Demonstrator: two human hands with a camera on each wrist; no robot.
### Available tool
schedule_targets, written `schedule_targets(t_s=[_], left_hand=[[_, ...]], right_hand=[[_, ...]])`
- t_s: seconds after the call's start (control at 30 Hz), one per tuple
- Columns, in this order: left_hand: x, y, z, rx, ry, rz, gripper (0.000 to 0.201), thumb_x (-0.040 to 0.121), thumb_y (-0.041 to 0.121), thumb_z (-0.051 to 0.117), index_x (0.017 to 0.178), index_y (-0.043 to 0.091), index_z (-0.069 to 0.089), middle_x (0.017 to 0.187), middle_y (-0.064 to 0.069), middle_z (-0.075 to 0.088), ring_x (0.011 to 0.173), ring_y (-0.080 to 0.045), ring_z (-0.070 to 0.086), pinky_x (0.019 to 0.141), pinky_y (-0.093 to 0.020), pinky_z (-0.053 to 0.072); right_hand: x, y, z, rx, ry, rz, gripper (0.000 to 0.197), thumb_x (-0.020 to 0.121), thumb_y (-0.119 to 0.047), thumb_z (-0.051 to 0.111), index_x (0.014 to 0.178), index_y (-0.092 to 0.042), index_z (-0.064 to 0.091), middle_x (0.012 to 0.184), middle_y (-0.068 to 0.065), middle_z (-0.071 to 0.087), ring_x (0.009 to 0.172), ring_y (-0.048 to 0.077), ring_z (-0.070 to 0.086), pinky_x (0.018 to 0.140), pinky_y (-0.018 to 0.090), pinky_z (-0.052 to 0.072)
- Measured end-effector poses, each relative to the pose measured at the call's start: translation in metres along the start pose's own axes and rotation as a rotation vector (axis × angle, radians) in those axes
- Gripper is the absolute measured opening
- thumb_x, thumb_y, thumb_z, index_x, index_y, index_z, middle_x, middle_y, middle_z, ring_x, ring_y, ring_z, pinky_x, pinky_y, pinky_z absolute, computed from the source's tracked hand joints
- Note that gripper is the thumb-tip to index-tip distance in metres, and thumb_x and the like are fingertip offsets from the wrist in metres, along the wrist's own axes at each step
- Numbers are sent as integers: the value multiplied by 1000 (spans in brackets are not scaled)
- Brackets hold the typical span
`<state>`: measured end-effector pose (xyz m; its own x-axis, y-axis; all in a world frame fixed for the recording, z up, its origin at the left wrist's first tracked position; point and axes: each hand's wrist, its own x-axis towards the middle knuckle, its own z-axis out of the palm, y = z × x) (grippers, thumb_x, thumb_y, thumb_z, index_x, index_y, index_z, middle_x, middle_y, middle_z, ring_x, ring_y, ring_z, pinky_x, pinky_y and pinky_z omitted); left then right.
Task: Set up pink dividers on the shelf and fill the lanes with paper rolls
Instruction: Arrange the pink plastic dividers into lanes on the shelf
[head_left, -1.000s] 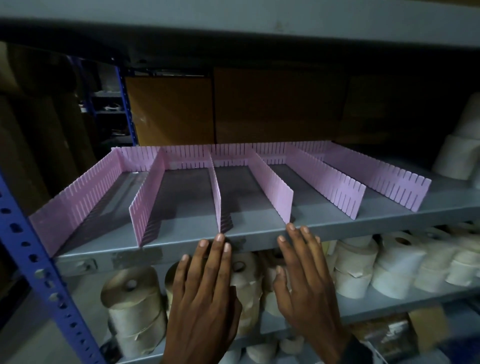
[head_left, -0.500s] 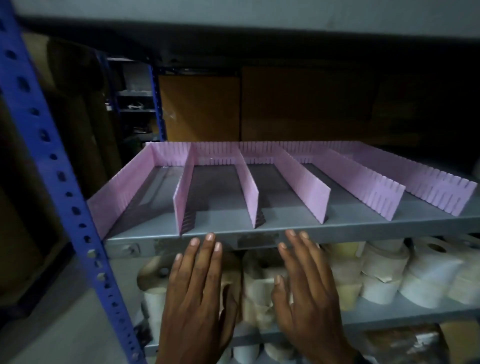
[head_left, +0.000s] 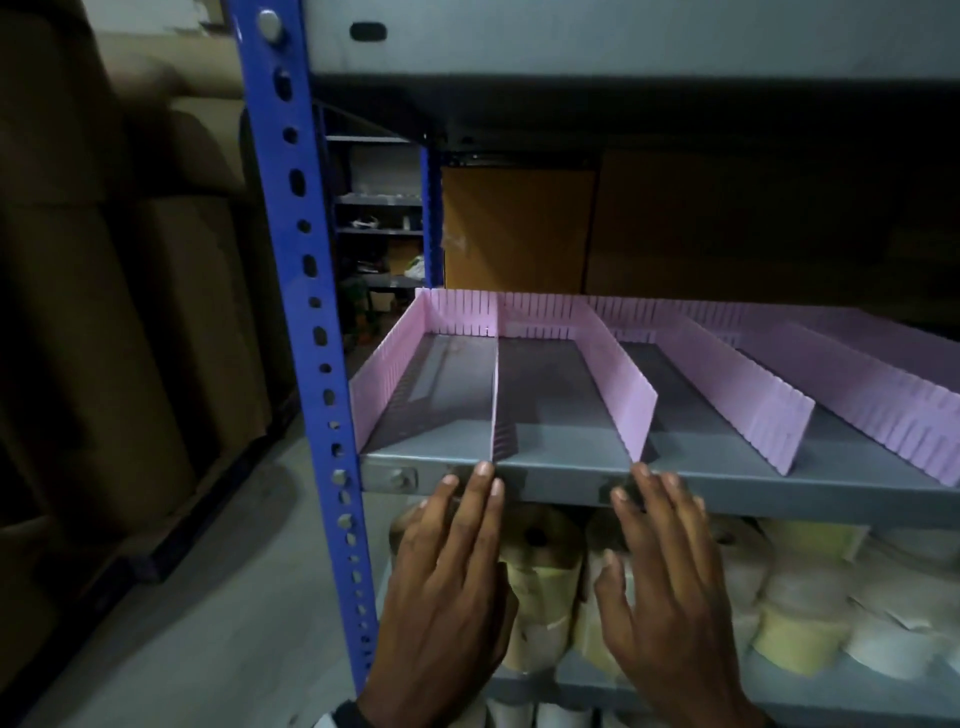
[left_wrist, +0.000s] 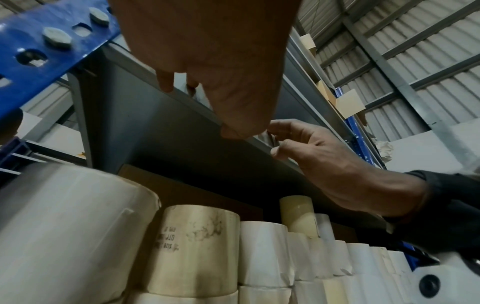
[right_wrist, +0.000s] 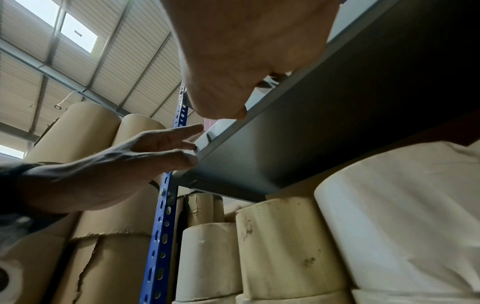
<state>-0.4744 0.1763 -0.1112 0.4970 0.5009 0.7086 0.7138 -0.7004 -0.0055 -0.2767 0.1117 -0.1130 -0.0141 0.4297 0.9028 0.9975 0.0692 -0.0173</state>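
Pink dividers (head_left: 618, 382) up on shelf (head_left: 727, 488), lanes w/o paper rolls (head_left: 550, 566) yet; left hand (head_left: 447, 587) & right hand (head_left: 670, 582) flat, holding nothing.

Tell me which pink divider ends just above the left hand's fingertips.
The second divider from the left, seen almost edge-on: its front end meets the shelf edge directly above the left hand. The next divider ends above the right hand.

both hands raised side by side, left hand (head_left: 447, 587) and right hand (head_left: 670, 587) flat, fingers straight
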Motion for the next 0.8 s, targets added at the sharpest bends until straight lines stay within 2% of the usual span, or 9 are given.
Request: schedule_targets(t_s=[0.23,0.43,0.53,0.63,0.8], left_hand=[[3,0,-4,27,-74,13,80,80,16,69,154,3,43,167,-10,31,144,-42,47,105,-57,51],[-7,-6,-12,31,-66,42,82,68,19,82,145,3,58,160,-11,44,140,-41,51,100,-57,54],[-17,-19,-19,57,-27,36,66,81,21,68,142,1,59,157,-14,48,140,-42,51,99,-58,54],[-30,-37,-27,69,8,-53,61,85,23,57,140,-2,59,153,-19,52,138,-45,52,100,-61,53],[-42,-63,-38,121,-2,-134,73,72,16,75,140,-5,59,152,-22,51,137,-48,51,98,-63,54]], right_hand=[[-9,-18,5,65,24,58,47,82,-10,59,128,-1,61,146,17,47,138,38,41,102,61,41],[4,-43,6,115,58,43,41,84,-10,56,123,0,64,143,17,51,135,38,44,100,59,43],[16,-61,11,139,59,-16,44,83,-8,56,126,-3,63,143,16,51,136,36,44,102,58,42],[24,-79,21,140,14,-89,49,81,-6,59,130,-5,61,146,13,49,139,34,41,106,58,39],[23,-89,36,101,-39,-76,54,77,-6,64,131,-8,61,147,11,48,140,31,40,110,57,34]])
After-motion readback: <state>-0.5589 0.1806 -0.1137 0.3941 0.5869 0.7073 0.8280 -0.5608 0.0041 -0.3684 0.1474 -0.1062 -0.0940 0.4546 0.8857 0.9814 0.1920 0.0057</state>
